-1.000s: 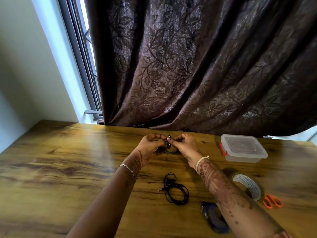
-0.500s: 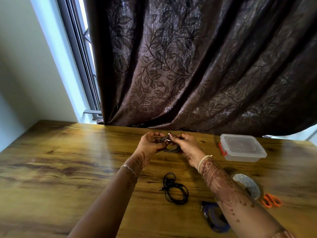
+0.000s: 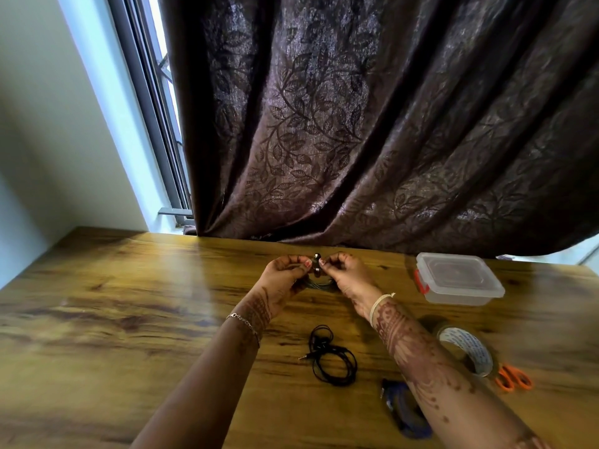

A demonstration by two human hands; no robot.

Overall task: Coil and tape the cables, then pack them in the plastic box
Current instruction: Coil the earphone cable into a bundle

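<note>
Wooden table (image 3: 129, 319): both hands pinch earphone cable (image 3: 319, 281) mid-table.

One view only, worn on the person's head, a wide-angle lens looking forward and down over a wooden table (image 3: 97, 319). It faces the dark curtain (image 3: 372, 124) that hangs behind the table's far edge, with a window frame (image 3: 152, 102) left of the curtain. The table's near part lies close under the lens, and both forearms run in from the bottom edge toward the table's middle. Straight lines bow toward the picture's edges
</note>
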